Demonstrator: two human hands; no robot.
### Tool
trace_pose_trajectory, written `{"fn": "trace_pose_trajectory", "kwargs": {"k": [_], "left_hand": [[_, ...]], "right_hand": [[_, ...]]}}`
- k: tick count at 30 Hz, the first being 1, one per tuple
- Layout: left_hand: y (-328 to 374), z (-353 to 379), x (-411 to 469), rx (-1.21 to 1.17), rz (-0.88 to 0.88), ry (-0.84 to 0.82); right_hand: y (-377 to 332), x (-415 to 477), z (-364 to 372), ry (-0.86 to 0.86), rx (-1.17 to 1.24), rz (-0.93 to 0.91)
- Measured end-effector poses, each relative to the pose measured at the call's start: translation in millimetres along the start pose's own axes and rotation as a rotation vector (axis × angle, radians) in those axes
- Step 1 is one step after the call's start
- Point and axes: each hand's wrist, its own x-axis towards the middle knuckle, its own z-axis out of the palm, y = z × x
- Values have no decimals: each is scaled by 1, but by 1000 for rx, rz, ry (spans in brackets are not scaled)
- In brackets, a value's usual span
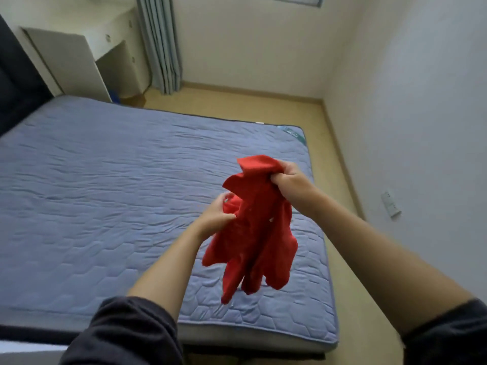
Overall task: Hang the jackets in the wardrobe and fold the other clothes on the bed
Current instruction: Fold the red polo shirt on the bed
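The red garment point(253, 233) is hanging in the air above the near right part of the bed point(105, 180), bunched and twisted, its lower edges dangling clear of the quilted cover. The right hand point(291, 180) is clutching a wad of cloth at the top, fingers curled round it; the left hand point(214, 216) is gripping a lower fold beside what looks like an opening, thumb and fingers closing on the fabric.

Both hands are holding crumpled handfuls rather than seams or shoulders; the risk, as I am judging it, is that the piece is going to land lopsided with layers trapped inside one another, and any fold made from that is going to come out uneven. A sleeve or hem may be lying tucked inside the bundle, though this view is not showing it.

The garment is also hanging near the mattress's right edge; spread out from there, part of it may end up sliding off toward the floor point(330, 180). Whether it is a jacket or a shirt is not clear; misjudging that is risking the wrong destination.
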Motion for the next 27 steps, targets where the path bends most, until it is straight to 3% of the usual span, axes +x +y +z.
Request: {"fn": "trace_pose_trajectory", "kwargs": {"k": [3,7,12,14,17,18,20,22,24,27], "left_hand": [[4,16,2,-42,-1,30],[14,18,9,-55,69,204],[38,21,-2,172,330,340],[48,19,-5,235,359,285],[57,7,-13,202,283,-8],[59,3,-16,284,298,-33],[58,-2,-17,603,420,109],[61,-6,-19,757,518,303],[68,-7,-18,694,601,429],[80,-6,-12,414,703,550]], "right_hand": [[-4,-13,-34,34,-15,30],[0,-27,-81,195,41,153],[11,-44,-106,113,-28,112],[14,-49,-109,95,-220,81],[11,-52,-112,115,-404,39],[8,-53,-113,124,-417,27],[2,-53,-115,125,-441,-2],[-5,-52,-115,114,-447,-29],[-15,-51,-114,141,-436,-49],[-33,-53,-113,185,-284,-57]]}}
